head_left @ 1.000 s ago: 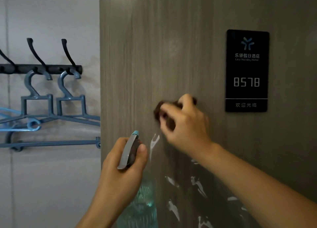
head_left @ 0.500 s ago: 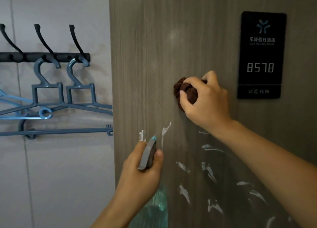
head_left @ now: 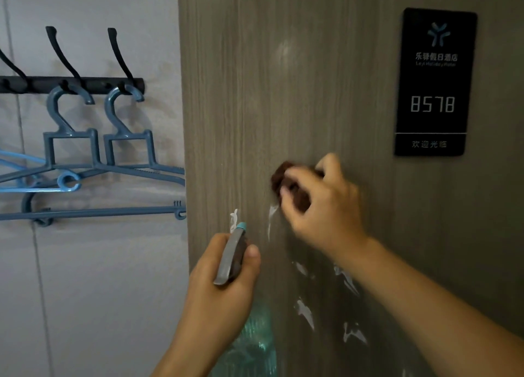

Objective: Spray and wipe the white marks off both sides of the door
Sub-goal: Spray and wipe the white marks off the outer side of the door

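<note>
The right hand (head_left: pixel 320 203) is motion-blurred, hiding most of the cloth (head_left: pixel 286 178).

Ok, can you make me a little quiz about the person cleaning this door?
1. True or false: the right hand presses a brown cloth on the door.
2. What does the left hand hold? A) spray bottle B) hanger C) sponge
3. Fill in: white marks remain ___ the cloth.

Key: 1 true; 2 A; 3 below.
</note>
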Demonstrator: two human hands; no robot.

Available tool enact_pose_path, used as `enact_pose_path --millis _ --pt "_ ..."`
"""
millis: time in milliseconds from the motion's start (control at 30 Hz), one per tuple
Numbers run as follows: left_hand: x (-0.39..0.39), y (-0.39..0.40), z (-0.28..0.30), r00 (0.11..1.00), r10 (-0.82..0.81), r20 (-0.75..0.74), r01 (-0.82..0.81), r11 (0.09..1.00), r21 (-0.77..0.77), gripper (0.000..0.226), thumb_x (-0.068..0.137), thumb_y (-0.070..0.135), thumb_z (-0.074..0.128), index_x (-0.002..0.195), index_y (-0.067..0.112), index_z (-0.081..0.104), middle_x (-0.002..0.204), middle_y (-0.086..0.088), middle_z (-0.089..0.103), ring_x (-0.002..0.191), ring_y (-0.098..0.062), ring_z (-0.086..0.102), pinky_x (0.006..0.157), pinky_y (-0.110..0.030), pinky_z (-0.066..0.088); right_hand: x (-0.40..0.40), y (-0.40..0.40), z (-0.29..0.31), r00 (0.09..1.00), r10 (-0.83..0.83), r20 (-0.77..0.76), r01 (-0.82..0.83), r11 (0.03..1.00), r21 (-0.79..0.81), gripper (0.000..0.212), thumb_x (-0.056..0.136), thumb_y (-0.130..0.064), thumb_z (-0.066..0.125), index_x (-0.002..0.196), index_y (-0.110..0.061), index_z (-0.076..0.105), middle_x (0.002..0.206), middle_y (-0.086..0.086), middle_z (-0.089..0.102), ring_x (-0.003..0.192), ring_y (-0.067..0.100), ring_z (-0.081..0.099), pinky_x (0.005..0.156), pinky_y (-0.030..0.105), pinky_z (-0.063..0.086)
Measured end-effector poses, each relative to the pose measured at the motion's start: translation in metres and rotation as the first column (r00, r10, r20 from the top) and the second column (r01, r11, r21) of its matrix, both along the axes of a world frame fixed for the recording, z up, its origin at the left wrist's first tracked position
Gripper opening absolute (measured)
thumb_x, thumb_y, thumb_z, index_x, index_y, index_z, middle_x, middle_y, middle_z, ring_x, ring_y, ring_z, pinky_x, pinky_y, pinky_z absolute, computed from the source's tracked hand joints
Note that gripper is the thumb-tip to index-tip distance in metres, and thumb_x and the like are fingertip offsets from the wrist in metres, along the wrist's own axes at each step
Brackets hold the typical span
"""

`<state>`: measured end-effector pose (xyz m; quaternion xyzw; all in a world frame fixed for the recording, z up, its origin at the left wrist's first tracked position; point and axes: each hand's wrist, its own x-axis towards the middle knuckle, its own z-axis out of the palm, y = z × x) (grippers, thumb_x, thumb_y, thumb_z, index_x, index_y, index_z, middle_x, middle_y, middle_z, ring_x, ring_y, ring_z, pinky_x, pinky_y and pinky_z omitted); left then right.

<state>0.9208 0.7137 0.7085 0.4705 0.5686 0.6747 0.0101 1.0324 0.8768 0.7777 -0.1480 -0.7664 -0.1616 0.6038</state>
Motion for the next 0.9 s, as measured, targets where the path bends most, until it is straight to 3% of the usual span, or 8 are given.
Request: enact_pose_path --millis 100,167,233,367,433,633,833,900 --pt "-0.007 -0.011 -0.002 0.999 0.033 0.002 -0.033 0.999 0.014 0.015 0.097 0.028 0.069 0.086 0.018 0.066 0.068 0.001 0.059 0.056 -0.005 0.050 0.051 -0.017 0.039 -0.006 -0.013 -0.066 0.967 0.005 0.253 -0.015 0.999 0.040 0.030 0.085 -0.042 0.073 0.108 -0.024 0.066 0.101 0.004 0.045 0.069 0.024 0.057 0.048 0.038 0.054" --pt "-0.010 -0.016 -0.004 0.999 0.033 0.009 -0.033 0.999 0.001 0.014 0.097 0.028 0.069 0.086 0.019 0.066 0.071 -0.002 0.060 0.057 -0.005 0.050 0.052 -0.017 0.039 -0.005 -0.015 -0.076 0.946 0.012 0.325 -0.018 1.000 0.016 0.029 0.086 -0.044 0.071 0.107 -0.025 0.064 0.100 0.003 0.044 0.067 0.022 0.056 0.046 0.038 0.054" --pt "-0.013 -0.019 -0.005 0.999 0.036 0.006 -0.036 0.999 -0.013 0.016 0.098 0.028 0.068 0.086 0.018 0.066 0.074 -0.005 0.060 0.058 -0.006 0.050 0.056 -0.022 0.041 -0.005 -0.013 -0.052 0.972 0.004 0.233 -0.004 1.000 0.002 0.024 0.089 -0.045 0.070 0.103 -0.025 0.066 0.097 0.001 0.044 0.064 0.018 0.051 0.050 0.032 0.052" --pt "-0.013 -0.020 -0.002 0.999 0.036 0.012 -0.036 0.999 -0.015 0.018 0.099 0.030 0.066 0.088 0.016 0.066 0.075 -0.009 0.057 0.059 -0.010 0.049 0.061 -0.035 0.041 -0.009 -0.005 0.019 0.986 -0.078 -0.147 0.072 0.996 -0.047 0.026 0.090 -0.042 0.071 0.104 -0.021 0.073 0.097 0.000 0.044 0.068 0.019 0.048 0.059 0.027 0.042" --pt "-0.013 -0.021 0.000 1.000 0.027 0.015 -0.027 1.000 -0.009 0.019 0.099 0.030 0.066 0.088 0.015 0.065 0.076 -0.010 0.057 0.059 -0.009 0.048 0.061 -0.036 0.041 -0.013 -0.006 0.018 0.981 -0.084 -0.174 0.076 0.996 -0.053 0.026 0.089 -0.041 0.072 0.104 -0.020 0.073 0.098 0.002 0.046 0.071 0.017 0.047 0.061 0.026 0.041" --pt "-0.009 -0.028 0.002 1.000 -0.012 0.022 0.011 1.000 0.021 0.016 0.098 0.027 0.067 0.087 0.015 0.066 0.074 -0.013 0.056 0.058 -0.011 0.047 0.053 -0.021 0.038 -0.006 -0.016 -0.069 0.962 0.011 0.273 -0.021 0.999 0.034 0.025 0.087 -0.042 0.072 0.102 -0.021 0.068 0.100 0.003 0.047 0.068 0.021 0.057 0.049 0.035 0.054" --pt "-0.003 -0.024 0.002 1.000 -0.021 0.010 0.021 1.000 0.002 0.020 0.099 0.030 0.066 0.087 0.015 0.065 0.074 -0.009 0.058 0.058 -0.009 0.048 0.057 -0.028 0.040 -0.003 0.000 0.007 0.987 -0.075 -0.140 0.070 0.997 -0.043 0.026 0.090 -0.039 0.073 0.107 -0.019 0.071 0.100 0.001 0.044 0.074 0.018 0.048 0.061 0.027 0.042" --pt "-0.002 -0.021 0.001 1.000 -0.019 0.019 0.019 1.000 0.016 0.020 0.099 0.030 0.067 0.087 0.014 0.065 0.069 -0.004 0.057 0.058 -0.009 0.048 0.055 -0.024 0.039 -0.009 -0.003 -0.005 0.991 -0.065 -0.117 0.063 0.998 -0.020 0.026 0.090 -0.038 0.072 0.107 -0.019 0.071 0.101 0.005 0.046 0.074 0.023 0.053 0.058 0.029 0.046"
